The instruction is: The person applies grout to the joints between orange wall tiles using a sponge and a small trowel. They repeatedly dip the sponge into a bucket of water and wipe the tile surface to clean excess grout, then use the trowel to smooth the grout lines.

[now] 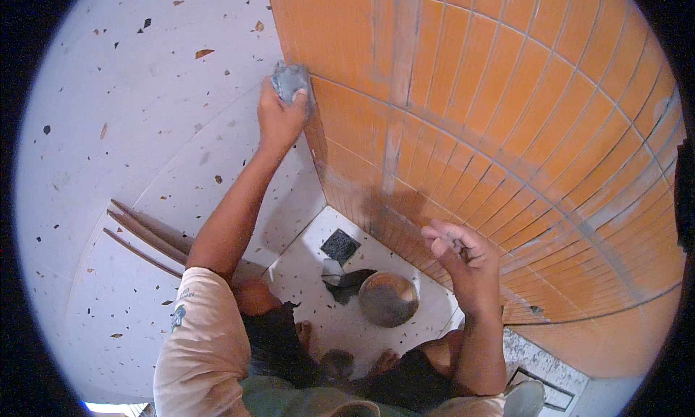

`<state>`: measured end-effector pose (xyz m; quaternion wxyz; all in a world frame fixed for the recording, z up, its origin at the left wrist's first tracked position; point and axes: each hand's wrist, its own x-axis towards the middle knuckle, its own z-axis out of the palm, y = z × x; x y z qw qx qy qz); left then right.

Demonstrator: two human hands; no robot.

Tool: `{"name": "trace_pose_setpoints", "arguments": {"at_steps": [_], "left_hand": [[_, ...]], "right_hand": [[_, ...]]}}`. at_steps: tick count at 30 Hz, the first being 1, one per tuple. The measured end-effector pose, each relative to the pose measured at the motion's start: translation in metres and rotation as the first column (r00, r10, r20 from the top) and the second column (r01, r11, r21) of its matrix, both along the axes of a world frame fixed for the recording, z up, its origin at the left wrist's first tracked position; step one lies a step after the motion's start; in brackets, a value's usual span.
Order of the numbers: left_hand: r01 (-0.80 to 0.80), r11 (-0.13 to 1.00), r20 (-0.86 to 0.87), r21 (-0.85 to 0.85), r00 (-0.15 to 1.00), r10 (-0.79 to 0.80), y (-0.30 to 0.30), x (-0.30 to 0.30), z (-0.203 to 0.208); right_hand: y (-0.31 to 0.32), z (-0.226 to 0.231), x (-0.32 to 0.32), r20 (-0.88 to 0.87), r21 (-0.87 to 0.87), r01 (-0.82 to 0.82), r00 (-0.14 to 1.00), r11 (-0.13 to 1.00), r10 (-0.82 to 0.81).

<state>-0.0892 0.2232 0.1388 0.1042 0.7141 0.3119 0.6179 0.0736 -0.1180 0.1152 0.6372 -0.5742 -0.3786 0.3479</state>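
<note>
My left hand (284,116) is raised to the corner where the white speckled wall meets the orange tiled wall (492,91). Its fingers are closed on a grey-blue rag (291,82), crumpled and smeared, pressed at the corner. Lower and to the right, my right hand (465,261) is held close to the orange tiles with the fingers curled together. A thin grey strip, like a narrow blade (397,216), shows to the left of its fingertips; whether the hand holds it is unclear. Grey residue sits on those fingers.
A round bowl (389,299) with grey matter inside stands on the white floor between my feet, beside a dark cloth (347,283). A square drain cover (340,246) lies near the corner. Curved brown strips (148,232) are at the left wall. A dark cable (601,318) runs low along the tiles.
</note>
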Motion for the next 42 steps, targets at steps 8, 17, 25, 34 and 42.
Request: {"name": "trace_pose_setpoints", "arguments": {"at_steps": [8, 17, 25, 34, 42], "left_hand": [[0.179, 0.982, -0.048, -0.068, 0.982, -0.182, -0.113, 0.048, 0.007], [0.480, 0.877, -0.224, 0.006, 0.856, -0.466, -0.196, 0.074, -0.006], [0.476, 0.816, -0.374, 0.326, 0.858, -0.351, -0.139, 0.040, 0.000], [0.580, 0.667, -0.491, 0.467, 0.798, -0.350, -0.138, 0.067, -0.028], [0.192, 0.979, -0.148, 0.067, 0.972, -0.181, -0.153, 0.073, 0.007]], "right_hand": [[0.001, -0.003, -0.002, -0.019, 0.035, -0.065, 0.998, 0.997, 0.066], [-0.008, 0.016, -0.014, 0.125, -0.171, -0.278, 0.945, 0.945, 0.301], [-0.018, 0.003, -0.017, 0.549, -0.228, -0.584, 0.584, 0.779, 0.598], [-0.015, 0.006, -0.016, 0.595, -0.276, -0.524, 0.565, 0.805, 0.572], [-0.022, -0.004, -0.012, 0.633, -0.268, -0.518, 0.540, 0.812, 0.554]]}}
